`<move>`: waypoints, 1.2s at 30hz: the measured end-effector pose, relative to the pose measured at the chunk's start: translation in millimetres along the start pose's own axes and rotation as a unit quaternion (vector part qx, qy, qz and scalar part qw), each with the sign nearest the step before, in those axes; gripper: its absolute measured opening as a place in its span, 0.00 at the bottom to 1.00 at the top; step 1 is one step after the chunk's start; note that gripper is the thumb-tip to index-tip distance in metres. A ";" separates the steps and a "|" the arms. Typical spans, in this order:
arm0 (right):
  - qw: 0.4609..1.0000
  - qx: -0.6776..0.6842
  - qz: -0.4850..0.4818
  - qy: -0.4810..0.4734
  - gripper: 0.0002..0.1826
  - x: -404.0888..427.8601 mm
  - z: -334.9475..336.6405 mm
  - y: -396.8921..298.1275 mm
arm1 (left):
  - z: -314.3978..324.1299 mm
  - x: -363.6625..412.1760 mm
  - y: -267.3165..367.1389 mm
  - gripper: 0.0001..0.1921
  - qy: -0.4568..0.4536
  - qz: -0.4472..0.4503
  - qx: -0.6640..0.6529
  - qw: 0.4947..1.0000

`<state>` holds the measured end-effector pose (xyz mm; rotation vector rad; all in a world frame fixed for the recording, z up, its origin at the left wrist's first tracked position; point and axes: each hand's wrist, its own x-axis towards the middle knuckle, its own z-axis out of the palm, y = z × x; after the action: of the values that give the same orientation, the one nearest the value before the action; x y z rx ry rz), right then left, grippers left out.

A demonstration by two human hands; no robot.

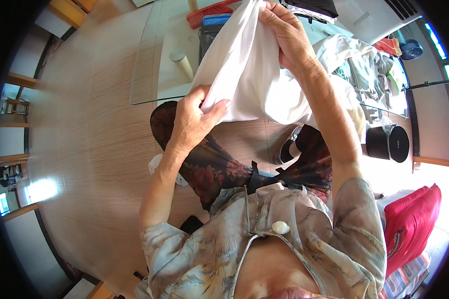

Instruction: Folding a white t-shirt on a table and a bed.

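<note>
A white cloth point(243, 78) is stretched between my two hands above the near edge of a glass table point(149, 80). My left hand point(194, 119) grips its lower left edge, thumb on top. Farther away, my right hand point(286, 35) pinches the same cloth near the top of the view. Folds of the fabric hang down over my lap side and spread right under my right forearm. Whether it is a garment or a plain sheet I cannot tell. Part of the tabletop is hidden behind it.
On the table lie a red brush point(209, 13), a blue-topped dark item point(215, 20) and piled light fabrics point(370, 71). A pale cylinder point(182, 63) shows near the left side. To the right stand a black bin point(387, 142), a small fan point(411, 49) and a red cushion point(413, 224).
</note>
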<state>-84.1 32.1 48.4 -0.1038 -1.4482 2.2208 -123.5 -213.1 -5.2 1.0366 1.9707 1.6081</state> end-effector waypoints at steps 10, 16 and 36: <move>1.000 0.006 -0.006 -0.011 0.05 -3.8 -0.7 -1.4 | -7.4 -0.5 0.8 0.15 -0.026 -0.053 -0.221 0.973; 1.000 -0.006 0.008 0.017 0.05 -4.0 -3.9 -1.7 | -18.8 -6.6 13.5 0.09 -0.051 0.003 -0.163 0.985; 0.994 -0.030 0.009 0.104 0.05 2.3 -7.0 -13.8 | -76.4 -23.7 20.3 0.12 -0.042 0.048 0.161 0.985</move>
<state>-79.1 43.4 58.0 -0.3582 -1.4043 2.1103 -155.6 -280.0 30.7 1.3154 2.1986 1.2924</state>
